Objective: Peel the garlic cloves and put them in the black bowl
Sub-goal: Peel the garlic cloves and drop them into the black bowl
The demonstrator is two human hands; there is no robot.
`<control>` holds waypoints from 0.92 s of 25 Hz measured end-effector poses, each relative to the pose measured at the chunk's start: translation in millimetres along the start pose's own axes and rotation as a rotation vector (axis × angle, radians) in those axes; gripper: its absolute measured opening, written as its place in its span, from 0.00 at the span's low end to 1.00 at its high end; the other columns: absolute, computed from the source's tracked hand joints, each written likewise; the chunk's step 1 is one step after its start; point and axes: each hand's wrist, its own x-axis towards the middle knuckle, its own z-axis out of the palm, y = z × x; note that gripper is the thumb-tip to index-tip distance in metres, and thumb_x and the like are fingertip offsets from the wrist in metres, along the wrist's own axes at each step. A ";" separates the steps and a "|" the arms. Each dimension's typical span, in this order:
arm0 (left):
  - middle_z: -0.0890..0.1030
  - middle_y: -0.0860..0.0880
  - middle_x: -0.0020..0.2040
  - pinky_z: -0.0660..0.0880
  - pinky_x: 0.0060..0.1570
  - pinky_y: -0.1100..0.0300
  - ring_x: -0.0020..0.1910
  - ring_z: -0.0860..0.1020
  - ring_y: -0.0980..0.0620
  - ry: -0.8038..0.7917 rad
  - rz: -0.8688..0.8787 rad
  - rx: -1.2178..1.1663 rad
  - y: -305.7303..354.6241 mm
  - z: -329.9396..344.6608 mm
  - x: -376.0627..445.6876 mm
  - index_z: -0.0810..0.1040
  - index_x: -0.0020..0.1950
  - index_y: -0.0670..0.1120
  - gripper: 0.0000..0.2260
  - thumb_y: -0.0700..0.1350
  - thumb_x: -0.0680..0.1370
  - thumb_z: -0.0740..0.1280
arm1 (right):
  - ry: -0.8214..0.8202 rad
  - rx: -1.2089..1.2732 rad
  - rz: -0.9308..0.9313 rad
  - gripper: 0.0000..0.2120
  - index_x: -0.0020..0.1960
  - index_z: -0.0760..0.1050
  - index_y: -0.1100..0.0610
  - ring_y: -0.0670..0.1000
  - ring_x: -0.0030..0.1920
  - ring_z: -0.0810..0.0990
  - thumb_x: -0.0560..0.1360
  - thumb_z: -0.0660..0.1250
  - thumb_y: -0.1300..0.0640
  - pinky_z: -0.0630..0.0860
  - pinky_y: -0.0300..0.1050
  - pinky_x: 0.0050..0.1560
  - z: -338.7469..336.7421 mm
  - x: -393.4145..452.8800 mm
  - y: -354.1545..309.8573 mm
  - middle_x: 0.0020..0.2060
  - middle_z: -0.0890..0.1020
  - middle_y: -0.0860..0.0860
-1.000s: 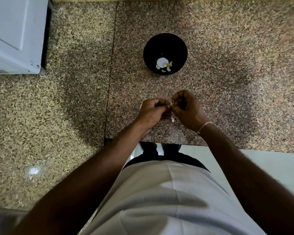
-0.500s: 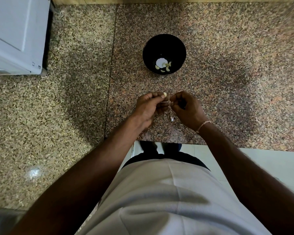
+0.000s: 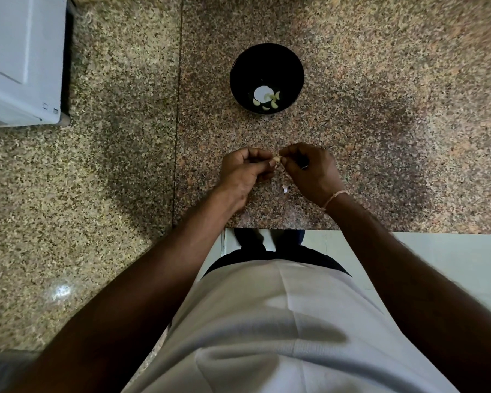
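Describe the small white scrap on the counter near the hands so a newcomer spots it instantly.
Start at the black bowl on the speckled counter, then drop toward the hands. The scrap lies on the stone between the wrists, alone and flat, unlike the garlic clove pinched above.

We see a speckled granite surface (image 3: 97, 194) with a seam (image 3: 177, 109) running down it, a white appliance (image 3: 20, 58) at its far left, and pale floor (image 3: 437, 256) below its edge.

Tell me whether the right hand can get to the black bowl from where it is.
Probably yes: bare counter lies between the right hand and the bowl, nothing between, though its fingers pinch a clove.
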 end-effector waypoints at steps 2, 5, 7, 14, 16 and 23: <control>0.87 0.40 0.47 0.85 0.48 0.48 0.43 0.86 0.45 0.008 0.024 0.029 0.2 -0.7 -1.2 0.82 0.52 0.36 0.09 0.31 0.73 0.76 | 0.009 0.028 -0.007 0.07 0.55 0.85 0.50 0.40 0.43 0.84 0.77 0.73 0.55 0.82 0.40 0.45 1.3 -0.5 -0.6 0.44 0.86 0.43; 0.87 0.40 0.46 0.86 0.47 0.50 0.44 0.86 0.44 0.019 0.077 0.049 -1.1 -1.9 -1.3 0.82 0.52 0.34 0.10 0.30 0.72 0.77 | 0.008 0.051 -0.032 0.07 0.55 0.86 0.52 0.41 0.42 0.85 0.77 0.74 0.54 0.84 0.44 0.45 1.8 -3.6 -0.2 0.44 0.87 0.45; 0.87 0.39 0.46 0.85 0.46 0.52 0.45 0.86 0.45 0.028 0.109 0.075 -2.0 -2.5 -1.1 0.82 0.51 0.34 0.11 0.30 0.72 0.78 | -0.014 0.073 -0.033 0.08 0.55 0.86 0.52 0.40 0.42 0.85 0.77 0.75 0.52 0.83 0.41 0.44 0.9 -6.1 -0.2 0.43 0.87 0.45; 0.87 0.39 0.43 0.86 0.45 0.46 0.42 0.87 0.40 0.019 0.241 0.205 3.1 0.6 -3.7 0.83 0.48 0.39 0.07 0.32 0.74 0.77 | 0.031 0.100 -0.026 0.06 0.54 0.86 0.54 0.40 0.41 0.84 0.78 0.74 0.56 0.81 0.40 0.41 -0.8 -6.2 -3.6 0.41 0.85 0.45; 0.87 0.42 0.41 0.86 0.45 0.44 0.41 0.87 0.41 0.032 0.329 0.314 5.8 1.8 -2.8 0.83 0.48 0.40 0.06 0.35 0.74 0.78 | 0.036 0.092 -0.021 0.07 0.53 0.86 0.54 0.42 0.39 0.84 0.78 0.74 0.53 0.80 0.42 0.39 -1.7 -5.7 -5.0 0.40 0.86 0.45; 0.87 0.44 0.42 0.86 0.44 0.46 0.41 0.87 0.48 0.089 0.381 0.407 11.7 7.3 -3.9 0.79 0.52 0.41 0.12 0.37 0.74 0.79 | 0.068 0.101 -0.028 0.06 0.51 0.86 0.53 0.45 0.34 0.82 0.78 0.74 0.51 0.78 0.43 0.35 -6.6 -1.8 -10.5 0.35 0.83 0.43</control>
